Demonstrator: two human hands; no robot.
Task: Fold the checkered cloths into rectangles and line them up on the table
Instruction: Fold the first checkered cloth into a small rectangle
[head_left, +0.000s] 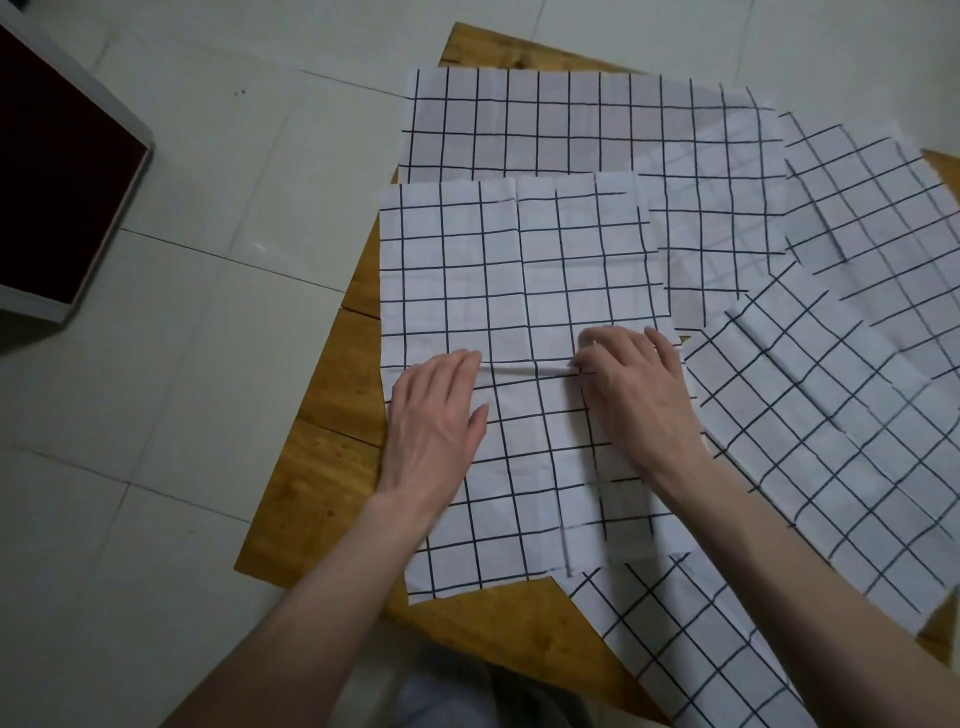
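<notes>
Several white cloths with a black grid lie on a wooden table (332, 457). The nearest cloth (519, 270) is spread flat in front of me, with a raised crease (524, 370) running across its middle. My left hand (436, 415) rests palm down on the cloth at the crease's left end, fingers together. My right hand (634, 384) presses on the crease's right end with fingers curled; whether it pinches the fabric is unclear. A long cloth (571, 124) lies at the back. More cloths lie at the right (831, 405), far right (883, 208) and bottom right (691, 644), overlapping.
The table stands on a pale tiled floor (182, 364). A dark red box with a white rim (57, 176) sits on the floor at the left. Bare wood shows along the table's left edge and near front.
</notes>
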